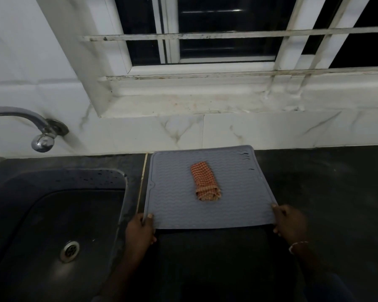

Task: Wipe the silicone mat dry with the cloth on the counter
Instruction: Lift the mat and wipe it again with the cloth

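Left hand [140, 229] pinches the near left corner of the mat [234, 205], thumb on top. Right hand [289, 223] grips the near right corner, fingers curled round the edge; thin pale bracelet [298, 245] on that wrist. Mat: grey silicone, rectangular, rounded corners, raised rim, wavy ribbed surface. It lies flat on the dark matte counter [327, 192], near edge at the counter front, far edge almost touching the wall. Cloth [206, 182] sits mid-mat: orange and white check weave, loosely rolled into a short bundle, not touched by either hand. Thin pale strip [142, 182] runs just left of the mat. Left of that, a dark speckled sink [109, 177] with a round metal drain [70, 251]. Chrome tap [40, 132] on the white veined marble tiles [179, 131]. Beyond, a stained white sill [194, 101] and chipped white window bars [205, 36].
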### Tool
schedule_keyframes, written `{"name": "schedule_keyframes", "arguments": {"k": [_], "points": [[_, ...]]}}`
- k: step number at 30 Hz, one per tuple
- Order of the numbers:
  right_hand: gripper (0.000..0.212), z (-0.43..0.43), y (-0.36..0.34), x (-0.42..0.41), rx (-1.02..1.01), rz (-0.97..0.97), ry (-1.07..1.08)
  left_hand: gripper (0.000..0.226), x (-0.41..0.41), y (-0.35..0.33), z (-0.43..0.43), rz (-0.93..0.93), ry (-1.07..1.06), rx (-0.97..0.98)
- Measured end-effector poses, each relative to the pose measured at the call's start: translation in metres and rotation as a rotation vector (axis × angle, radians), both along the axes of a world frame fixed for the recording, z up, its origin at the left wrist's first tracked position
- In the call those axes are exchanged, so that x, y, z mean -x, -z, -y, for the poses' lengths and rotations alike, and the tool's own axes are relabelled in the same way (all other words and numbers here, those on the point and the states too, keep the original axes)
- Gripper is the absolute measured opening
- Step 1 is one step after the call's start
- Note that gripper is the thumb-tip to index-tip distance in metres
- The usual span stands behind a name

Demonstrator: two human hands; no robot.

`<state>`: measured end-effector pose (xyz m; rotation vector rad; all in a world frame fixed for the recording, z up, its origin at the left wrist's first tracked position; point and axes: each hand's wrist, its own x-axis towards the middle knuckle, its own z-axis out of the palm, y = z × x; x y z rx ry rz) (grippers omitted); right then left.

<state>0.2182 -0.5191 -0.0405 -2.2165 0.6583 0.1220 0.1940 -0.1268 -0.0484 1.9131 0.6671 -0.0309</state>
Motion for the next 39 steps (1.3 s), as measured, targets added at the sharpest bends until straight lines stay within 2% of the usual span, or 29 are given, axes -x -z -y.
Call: {"name": "schedule_keyframes", "arguments": {"k": [10,30,33,36,37,39], "points": [[0.038,-0.002,0.002,0.006,-0.074,0.102,0.082,0.022,0.0,-0.006,-0.005,-0.025,-0.031,0.125],[0.04,0.0,-0.001,0.009,-0.13,0.055,0.117,0.022,0.004,-0.002,-0.008,-0.068,-0.021,0.14],[0.049,0.005,-0.009,0.01,-0.026,0.006,0.127,0.02,0.005,-0.005,-0.01,-0.078,-0.018,0.053],[0.041,0.005,-0.025,0.016,0.239,-0.031,0.111,0.02,0.009,-0.008,-0.02,-0.056,0.063,-0.31],[0.037,-0.002,-0.029,0.015,0.267,0.005,0.093,0.021,0.008,-0.008,-0.021,-0.036,0.086,-0.43],[0.029,-0.03,-0.033,0.0,0.233,0.103,-0.021,0.031,-0.002,-0.008,-0.014,0.088,0.172,-0.551]]}}
